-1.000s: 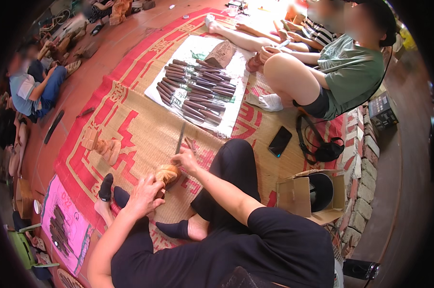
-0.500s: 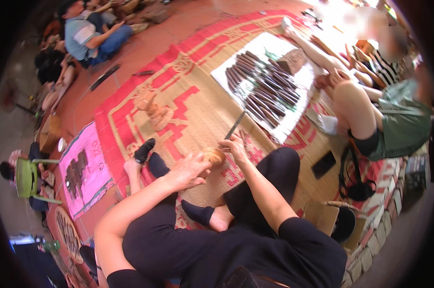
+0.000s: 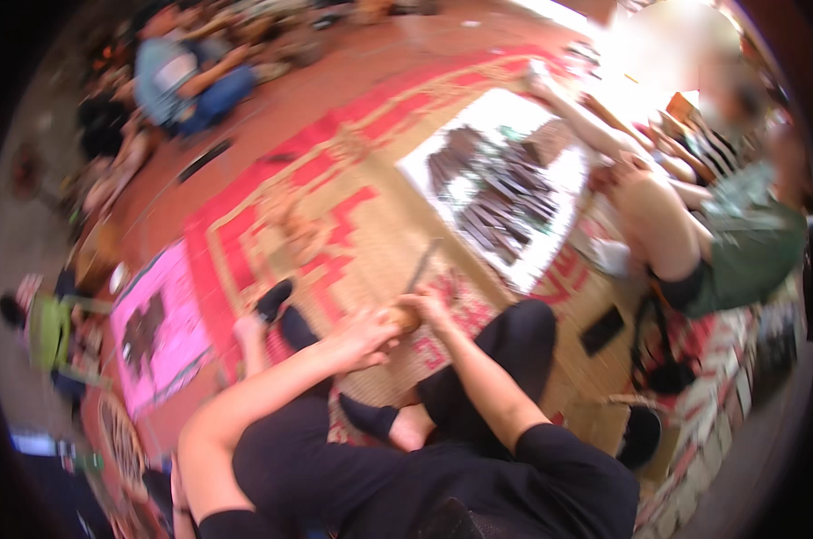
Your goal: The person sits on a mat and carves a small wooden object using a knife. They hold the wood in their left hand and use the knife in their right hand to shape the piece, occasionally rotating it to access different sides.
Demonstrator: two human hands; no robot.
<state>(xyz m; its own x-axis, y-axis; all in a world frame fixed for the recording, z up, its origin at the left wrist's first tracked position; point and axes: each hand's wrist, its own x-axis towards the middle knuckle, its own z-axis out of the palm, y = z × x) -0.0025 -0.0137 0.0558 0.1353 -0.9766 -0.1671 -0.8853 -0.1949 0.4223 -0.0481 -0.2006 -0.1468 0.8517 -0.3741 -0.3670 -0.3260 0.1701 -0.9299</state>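
In the middle of the view my left hand [image 3: 363, 336] is closed round a small rounded light-brown piece, which looks like wood [image 3: 405, 318]. Close beside it, my right hand [image 3: 423, 305] grips a long, narrow grey tool with a flat blade [image 3: 424, 262]. The blade points away from me, over the mat. I cannot tell whether it is a knife or a file, since its handle is hidden in my fingers. My two hands almost meet at the brown piece. Both are held above my crossed legs, and motion blurs the picture.
A patterned red-and-tan mat [image 3: 371, 247] bears a carved wooden figure [image 3: 290, 235]. Rows of dark stick-like tools [image 3: 505, 193] lie on a white cloth [image 3: 416, 172]. A pink cloth [image 3: 177, 346] lies at left. A phone [image 3: 602, 331] lies right, near a seated person [image 3: 739, 242].
My right hand has shifted slightly left and down, nearer the brown piece. The blade now points more straight away from me. The whole view has shifted slightly and blurred.
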